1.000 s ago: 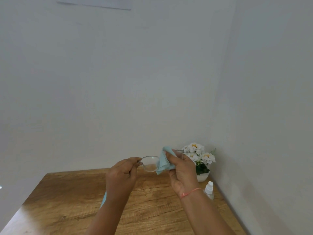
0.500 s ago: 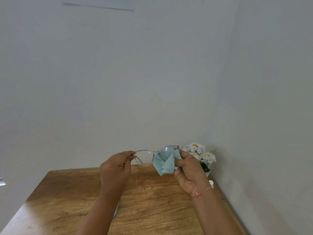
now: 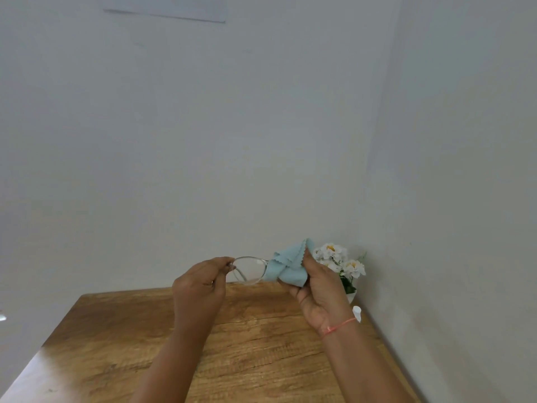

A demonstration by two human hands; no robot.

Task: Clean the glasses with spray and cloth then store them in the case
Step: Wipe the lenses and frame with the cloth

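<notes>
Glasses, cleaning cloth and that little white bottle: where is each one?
glasses [image 3: 249,270]: head view, on the uncovered clear lens.
cleaning cloth [image 3: 287,270]: head view, on the bunched blue fabric.
white bottle [image 3: 357,311]: head view, on its cap, behind the right wrist.

White flowers [image 3: 340,261] in a pot sitting in the wooden table's [image 3: 261,344] far right corner; paper sheet [image 3: 174,8] hanging on the wall.

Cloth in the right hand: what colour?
Light blue-green, with a zigzag-cut edge. The cloth shows best in the head view, bunched over one lens.
</notes>
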